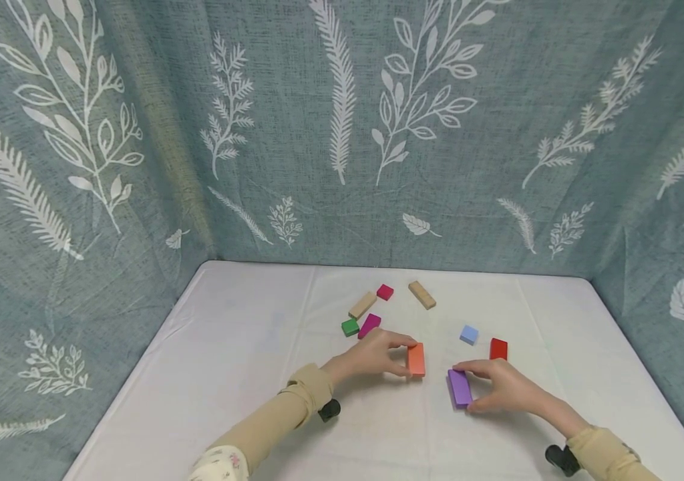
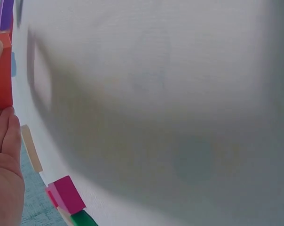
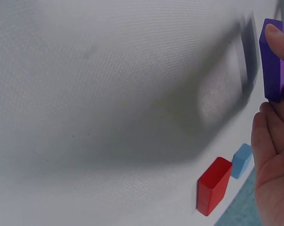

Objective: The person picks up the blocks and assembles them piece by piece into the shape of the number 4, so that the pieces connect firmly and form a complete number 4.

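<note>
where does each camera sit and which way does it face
Head: on the head, facing forward and down at the white table; the left hand holds the orange block, the right hand the purple block, both sleeves showing.
Left wrist: on that wrist, facing its hand's work; thumb and fingers at the left edge, a bit of right hand top left.
Right wrist: placed likewise; thumb and fingers at the right edge.
Shared: head and right wrist both show the red block and light blue block.

The white table (image 1: 240, 321) carries tan blocks (image 1: 422, 294) and a crimson block (image 1: 385, 292) near its far edge, then a green block (image 1: 350, 327), magenta block (image 1: 369, 325), blue block (image 1: 469, 335), red block (image 1: 498, 349), orange block (image 1: 417, 359) and purple block (image 1: 459, 389). White leaf sprigs (image 1: 343, 100) pattern the teal curtain (image 1: 294, 140).
</note>
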A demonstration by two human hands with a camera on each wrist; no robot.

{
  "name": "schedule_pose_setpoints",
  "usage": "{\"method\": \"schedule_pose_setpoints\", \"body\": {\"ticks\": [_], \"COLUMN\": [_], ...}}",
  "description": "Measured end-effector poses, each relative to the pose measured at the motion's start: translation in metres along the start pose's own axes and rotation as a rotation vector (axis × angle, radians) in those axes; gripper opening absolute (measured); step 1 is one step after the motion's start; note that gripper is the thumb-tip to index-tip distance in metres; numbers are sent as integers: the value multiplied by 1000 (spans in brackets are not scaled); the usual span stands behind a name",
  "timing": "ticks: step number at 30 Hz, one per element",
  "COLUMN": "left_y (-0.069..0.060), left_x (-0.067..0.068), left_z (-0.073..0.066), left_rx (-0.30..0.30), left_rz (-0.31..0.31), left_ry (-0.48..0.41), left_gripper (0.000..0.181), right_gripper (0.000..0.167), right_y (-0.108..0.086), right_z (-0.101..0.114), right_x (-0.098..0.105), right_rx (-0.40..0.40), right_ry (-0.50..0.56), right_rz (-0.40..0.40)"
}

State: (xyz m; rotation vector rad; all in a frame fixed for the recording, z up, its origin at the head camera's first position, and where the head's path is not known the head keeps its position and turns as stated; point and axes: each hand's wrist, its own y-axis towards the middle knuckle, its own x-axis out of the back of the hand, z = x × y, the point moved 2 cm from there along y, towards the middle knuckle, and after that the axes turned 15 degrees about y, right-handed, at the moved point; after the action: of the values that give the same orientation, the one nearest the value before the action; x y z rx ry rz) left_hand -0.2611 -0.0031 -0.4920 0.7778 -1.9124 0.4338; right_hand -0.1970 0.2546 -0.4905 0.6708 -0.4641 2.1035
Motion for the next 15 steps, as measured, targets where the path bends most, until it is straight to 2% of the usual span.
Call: {"method": "schedule_pose_setpoints", "body": {"ticks": [8, 15], "left_y": [8, 14], "left_x": [-10, -14], "left_z": [-1, 0], "left_rx": [-17, -24], "left_rz": [22, 18], "left_ry": [14, 44], "left_gripper": [55, 55], "right_gripper": [64, 63], "right_y": [1, 1], "right_z": [-2, 0], "right_x": [1, 3], "right_rx": [17, 29], "right_ry": [0, -3], "right_rz": [1, -4]}}
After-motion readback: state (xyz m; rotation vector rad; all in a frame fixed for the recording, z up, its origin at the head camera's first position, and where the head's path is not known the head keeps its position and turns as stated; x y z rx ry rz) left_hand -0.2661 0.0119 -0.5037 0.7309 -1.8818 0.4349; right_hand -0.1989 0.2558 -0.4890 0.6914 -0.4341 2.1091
